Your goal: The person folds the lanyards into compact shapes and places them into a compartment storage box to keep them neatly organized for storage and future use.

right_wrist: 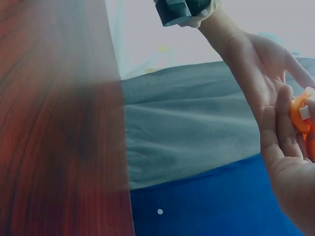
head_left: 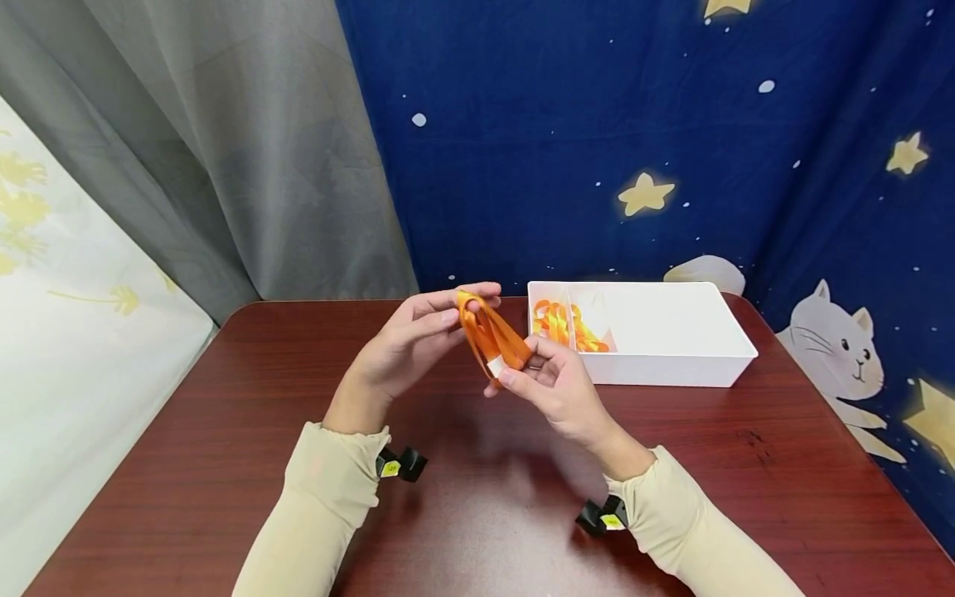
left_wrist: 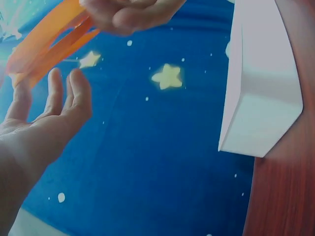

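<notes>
Between the two hands, above the table, hangs a looped bundle of orange ribbon (head_left: 496, 333) with a small white tag on it. My right hand (head_left: 555, 385) pinches its lower end near the tag, the other fingers curled behind. At the upper end, my left hand (head_left: 418, 336) holds the loop by its fingertips. In the left wrist view the ribbon (left_wrist: 54, 42) spans from the left fingertips up to the right hand (left_wrist: 135, 14). The right wrist view shows only part of the ribbon (right_wrist: 300, 115) at its edge, beside the right hand's curled fingers.
A white box (head_left: 664, 371) stands at the back right of the dark red table (head_left: 261, 439). More orange ribbons (head_left: 550, 322) lie in its left compartments, beside a wide white surface. Grey and dark blue star-patterned curtains (head_left: 522, 166) hang behind the table.
</notes>
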A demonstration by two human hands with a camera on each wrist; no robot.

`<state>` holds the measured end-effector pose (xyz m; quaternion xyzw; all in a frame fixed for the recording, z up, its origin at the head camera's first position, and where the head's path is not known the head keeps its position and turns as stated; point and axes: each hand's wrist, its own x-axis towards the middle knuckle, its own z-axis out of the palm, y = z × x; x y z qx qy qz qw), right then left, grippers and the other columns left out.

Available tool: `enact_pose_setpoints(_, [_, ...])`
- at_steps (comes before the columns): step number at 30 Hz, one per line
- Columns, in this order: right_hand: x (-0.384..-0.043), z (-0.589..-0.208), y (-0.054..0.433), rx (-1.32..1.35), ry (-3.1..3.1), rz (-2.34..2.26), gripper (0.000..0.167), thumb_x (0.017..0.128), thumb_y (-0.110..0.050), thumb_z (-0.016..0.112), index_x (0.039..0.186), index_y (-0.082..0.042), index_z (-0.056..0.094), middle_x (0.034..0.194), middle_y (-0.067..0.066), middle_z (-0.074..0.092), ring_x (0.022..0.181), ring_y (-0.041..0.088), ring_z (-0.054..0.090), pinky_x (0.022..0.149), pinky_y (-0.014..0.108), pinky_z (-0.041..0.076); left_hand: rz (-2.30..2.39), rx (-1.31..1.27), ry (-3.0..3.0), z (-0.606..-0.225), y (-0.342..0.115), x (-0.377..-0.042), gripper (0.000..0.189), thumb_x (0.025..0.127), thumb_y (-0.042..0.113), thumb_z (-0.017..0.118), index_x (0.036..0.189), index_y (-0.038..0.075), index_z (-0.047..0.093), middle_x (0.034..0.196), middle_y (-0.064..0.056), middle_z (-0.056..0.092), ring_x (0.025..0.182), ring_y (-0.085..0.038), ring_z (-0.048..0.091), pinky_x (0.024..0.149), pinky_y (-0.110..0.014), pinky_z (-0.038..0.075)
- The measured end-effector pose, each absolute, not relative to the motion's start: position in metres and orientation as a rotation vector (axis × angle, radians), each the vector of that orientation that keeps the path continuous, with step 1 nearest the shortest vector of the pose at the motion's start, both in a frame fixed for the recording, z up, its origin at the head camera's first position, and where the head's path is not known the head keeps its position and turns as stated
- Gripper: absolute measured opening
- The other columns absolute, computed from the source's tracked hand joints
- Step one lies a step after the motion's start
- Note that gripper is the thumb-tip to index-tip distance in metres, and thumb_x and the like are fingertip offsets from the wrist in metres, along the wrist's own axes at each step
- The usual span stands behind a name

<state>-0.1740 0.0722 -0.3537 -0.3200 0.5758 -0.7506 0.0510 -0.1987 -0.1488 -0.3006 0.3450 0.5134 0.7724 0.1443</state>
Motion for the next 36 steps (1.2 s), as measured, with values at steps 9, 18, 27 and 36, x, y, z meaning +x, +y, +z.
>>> enact_pose_setpoints(9, [-0.173, -0.353, 0.071, -0.86, 1.768, -2.35, 0.014, 0.093, 0.001, 0.066, 0.102, 0.002, 0.055, 0.091, 0.006, 0.068, 0.082, 0.019, 0.07, 0.082, 0.029, 0.056, 2.23, 1.031, 1.622, -0.305, -0.138, -0.194, 0.039, 0.093, 0.008, 0.067, 0.131, 0.006, 0.059, 0.136, -0.017, 0.057, 0.128, -0.031, 0.052, 0.109, -0.041, 0.04])
enact_pose_setpoints(18, [-0.173, -0.349, 0.07, -0.628, 1.802, -2.379, 0.011, 0.09, 0.006, 0.063, 0.093, -0.003, 0.056, 0.082, 0.003, 0.059, 0.078, 0.012, 0.058, 0.068, 0.018, 0.051, 1.99, 1.175, 1.97, -0.309, -0.133, -0.191, 0.113, 0.065, 0.043, 0.092, 0.15, 0.0, 0.033, 0.146, -0.017, 0.048, 0.127, -0.028, 0.052, 0.104, -0.042, 0.043])
enact_pose_setpoints(27, [-0.175, -0.349, 0.069, -0.539, 1.786, -2.396, 0.01, 0.091, 0.008, 0.063, 0.092, -0.002, 0.059, 0.085, 0.002, 0.061, 0.074, 0.01, 0.06, 0.067, 0.018, 0.051, 1.958, 1.2, 2.254, -0.314, -0.125, -0.19, 0.084, 0.073, 0.007, 0.089, 0.145, 0.007, 0.045, 0.142, -0.006, 0.052, 0.117, -0.026, 0.058, 0.101, -0.046, 0.046])
enact_pose_setpoints(36, [-0.174, -0.359, 0.067, -0.808, 1.869, -2.308, 0.021, 0.092, 0.006, 0.065, 0.108, 0.016, 0.055, 0.092, 0.014, 0.068, 0.079, 0.028, 0.072, 0.08, 0.036, 0.058, 2.215, 0.92, 2.186, -0.306, -0.122, -0.189, 0.016, 0.093, 0.001, 0.067, 0.107, -0.006, 0.067, 0.121, -0.011, 0.065, 0.106, -0.027, 0.062, 0.089, -0.03, 0.052])
